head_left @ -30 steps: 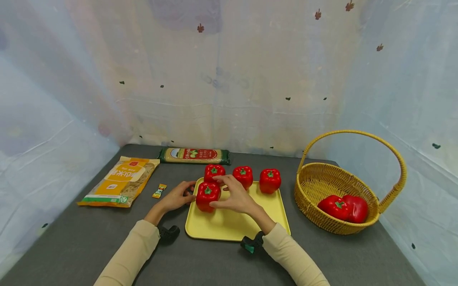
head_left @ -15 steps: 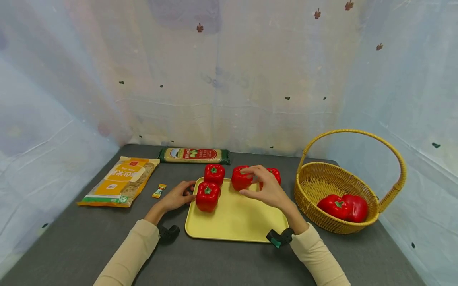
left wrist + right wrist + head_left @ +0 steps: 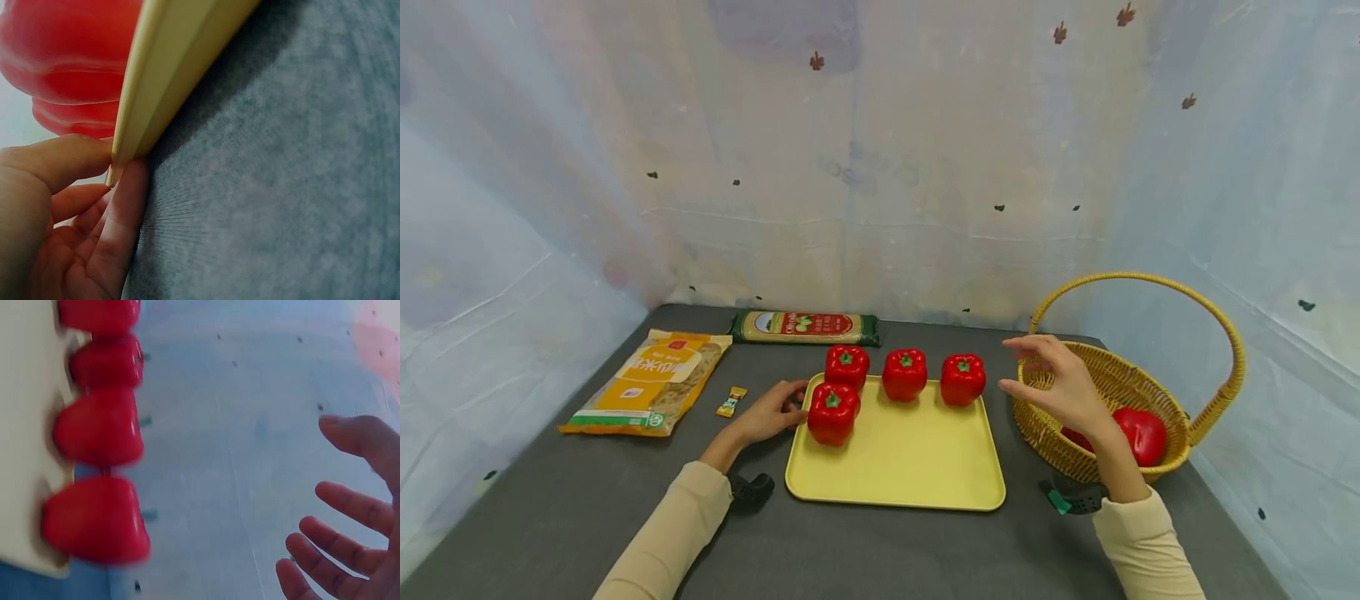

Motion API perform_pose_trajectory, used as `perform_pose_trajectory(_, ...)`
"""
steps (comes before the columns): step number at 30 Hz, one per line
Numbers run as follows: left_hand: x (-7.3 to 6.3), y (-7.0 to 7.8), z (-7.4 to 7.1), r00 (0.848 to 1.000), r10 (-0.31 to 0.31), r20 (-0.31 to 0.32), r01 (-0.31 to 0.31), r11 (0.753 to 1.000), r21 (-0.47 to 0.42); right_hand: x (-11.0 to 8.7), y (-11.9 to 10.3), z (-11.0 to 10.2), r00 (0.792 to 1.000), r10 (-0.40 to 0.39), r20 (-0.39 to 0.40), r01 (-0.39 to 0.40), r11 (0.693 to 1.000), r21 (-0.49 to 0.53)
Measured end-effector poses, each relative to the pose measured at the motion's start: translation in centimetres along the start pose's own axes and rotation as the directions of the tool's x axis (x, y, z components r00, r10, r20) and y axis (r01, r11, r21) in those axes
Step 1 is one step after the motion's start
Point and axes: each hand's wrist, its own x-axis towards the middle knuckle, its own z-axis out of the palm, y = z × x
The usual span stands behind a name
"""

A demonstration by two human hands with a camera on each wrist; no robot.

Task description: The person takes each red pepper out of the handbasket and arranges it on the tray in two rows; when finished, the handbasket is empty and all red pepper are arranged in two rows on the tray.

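Note:
On the yellow tray (image 3: pixel 910 467) stand several red bell peppers: one near the left edge (image 3: pixel 833 414) and a row along the back with a left one (image 3: pixel 847 367), a middle one (image 3: pixel 904 375) and a right one (image 3: pixel 962 380). My left hand (image 3: pixel 770 414) pinches the tray's left rim; in the left wrist view the thumb lies above the rim and a finger under it. My right hand (image 3: pixel 1063 387) hovers over the near left side of the wicker basket (image 3: pixel 1037 442), fingers spread and holding nothing. More red pepper (image 3: pixel 1142 435) shows in the basket, partly hidden by that hand.
A yellow bag of dry food (image 3: pixel 651 383) lies at the left, with a small wrapped packet (image 3: pixel 731 402) between it and the tray. Behind the tray lies a long green-ended package (image 3: pixel 805 327). The basket's tall handle (image 3: pixel 1225 333) arches up at the right.
My right hand has left the near left pepper and moved right, past the back row, to the basket. My left hand has stayed at the tray's rim.

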Motion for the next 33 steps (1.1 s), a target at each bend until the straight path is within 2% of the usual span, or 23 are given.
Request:
perform_pose_trajectory(5, 0.0, -0.1, 0.0, 1.000, 0.000, -0.007, 0.000, 1.000, 0.020, -1.2, 3.6, -2.2, 0.991, 0.133, -0.003, -0.133, 0.991, -0.024)
perform_pose_trajectory(9, -0.3, 0.6, 0.0, 1.000, 0.009, -0.008, -0.009, 1.000, 0.029, -2.1, 7.3, -3.9, 0.970, 0.238, 0.057, -0.235, 0.970, -0.059)
perform_pose_trajectory(13, -0.8, 2.1, -0.2, 1.000, 0.008, 0.000, -0.008, 1.000, 0.002, -2.5, 9.6, -5.5, 0.948, 0.279, 0.154, -0.274, 0.960, -0.052)
perform_pose_trajectory(18, -0.7, 1.3, 0.0, 1.000, 0.024, -0.002, -0.024, 1.000, 0.006, -2.9, 11.8, -6.4, 0.910, 0.325, 0.256, -0.328, 0.944, -0.031)
perform_pose_trajectory(24, -1.5, 3.4, -0.3, 1.000, 0.015, 0.019, -0.015, 1.000, 0.007, -3.4, 13.4, -6.6, 0.869, 0.389, 0.307, -0.404, 0.915, -0.015)
perform_pose_trajectory(30, -0.3, 0.5, 0.2, 1.000, 0.023, -0.009, -0.023, 1.000, 0.014, -4.0, 14.5, -6.6, 0.833, 0.438, 0.338, -0.443, 0.894, -0.068)
perform_pose_trajectory(33, -0.1, -0.1, 0.2, 1.000, 0.024, -0.004, -0.024, 1.000, 0.007, -4.4, 14.9, -6.8, 0.812, 0.454, 0.368, -0.451, 0.887, -0.100)
